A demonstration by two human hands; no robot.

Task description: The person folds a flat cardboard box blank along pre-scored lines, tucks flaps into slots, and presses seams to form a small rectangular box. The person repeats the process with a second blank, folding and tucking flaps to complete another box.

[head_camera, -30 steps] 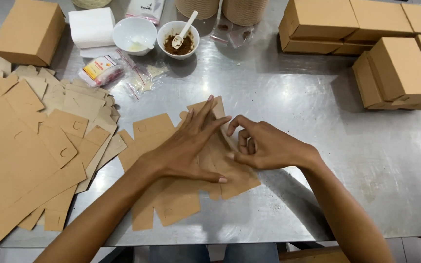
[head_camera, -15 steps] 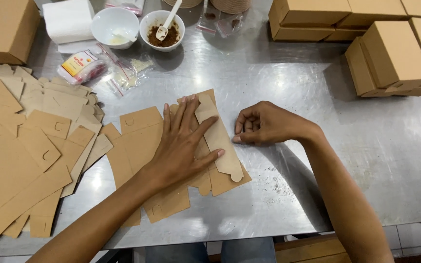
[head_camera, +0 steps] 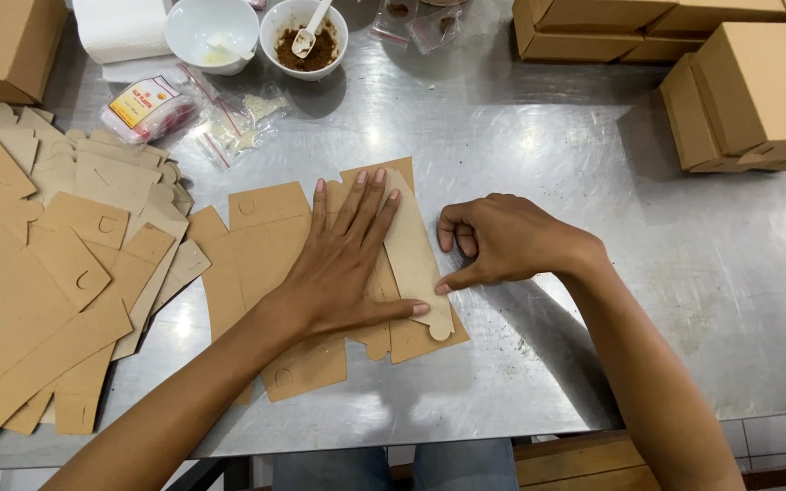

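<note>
A flat brown cardboard box blank [head_camera: 256,245] lies on the steel table [head_camera: 520,155] in front of me. My left hand [head_camera: 343,264] presses flat on it, fingers spread, holding down a folded side flap [head_camera: 416,259]. My right hand [head_camera: 502,238] rests just right of the blank, fingers curled, its thumb tip touching the flap's right edge.
A pile of flat box blanks [head_camera: 38,255] covers the table's left side. Folded brown boxes [head_camera: 748,82] stack at the back right, another box [head_camera: 2,45] at back left. Two white bowls [head_camera: 211,32], one with brown powder and a spoon [head_camera: 307,36], small plastic sachets [head_camera: 152,105] and a paper roll sit at the back.
My left hand has flattened out over the blank and pressed the flap down. My right hand drew off the cardboard to the flap's right edge. The view shifted nearer.
</note>
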